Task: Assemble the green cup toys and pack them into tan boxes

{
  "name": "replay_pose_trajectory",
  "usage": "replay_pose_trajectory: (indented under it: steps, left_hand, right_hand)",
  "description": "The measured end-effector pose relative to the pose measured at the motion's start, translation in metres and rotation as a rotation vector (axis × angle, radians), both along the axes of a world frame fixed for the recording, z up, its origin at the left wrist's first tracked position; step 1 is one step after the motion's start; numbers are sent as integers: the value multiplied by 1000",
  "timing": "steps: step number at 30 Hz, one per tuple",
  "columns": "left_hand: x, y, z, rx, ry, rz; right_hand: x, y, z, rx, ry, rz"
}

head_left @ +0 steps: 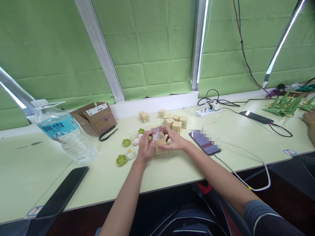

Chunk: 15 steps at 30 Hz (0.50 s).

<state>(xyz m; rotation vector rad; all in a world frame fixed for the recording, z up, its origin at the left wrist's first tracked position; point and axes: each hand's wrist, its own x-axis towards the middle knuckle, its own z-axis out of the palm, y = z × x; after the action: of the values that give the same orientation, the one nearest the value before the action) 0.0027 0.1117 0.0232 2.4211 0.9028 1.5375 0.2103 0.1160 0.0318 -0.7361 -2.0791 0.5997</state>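
Note:
Between my hands is a small kraft cardboard box (160,143) with its top open and its pale inside showing. My left hand (147,146) grips the box's left side, fingers curled at the rim. On the other side my right hand (174,139) holds it, thumb low on the front and fingers at the top edge. Left of the box lie green flower-shaped dishes (121,160), a clear cup with a yellow spot (130,153) and a small pink piece (136,141). Several closed kraft boxes (177,127) stand behind my right hand.
A large water bottle (66,134) and an opened brown carton (95,119) stand at the left. A dark phone (64,191) lies in front of them. Right of my hands are a lit phone (205,143) with a white cable, a power strip (208,110) and another person's hand (310,119).

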Motion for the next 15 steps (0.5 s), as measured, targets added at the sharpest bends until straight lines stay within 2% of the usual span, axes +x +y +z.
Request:
replay_pose_trajectory:
  steps: [6, 15]
  left_hand:
    - [1, -2, 0, -70, -28, -4]
    - [1, 0, -1, -55, -13, 8]
  right_hand:
    - [-1, 1, -1, -5, 14, -6]
    - [-1, 1, -1, -33, 29, -10]
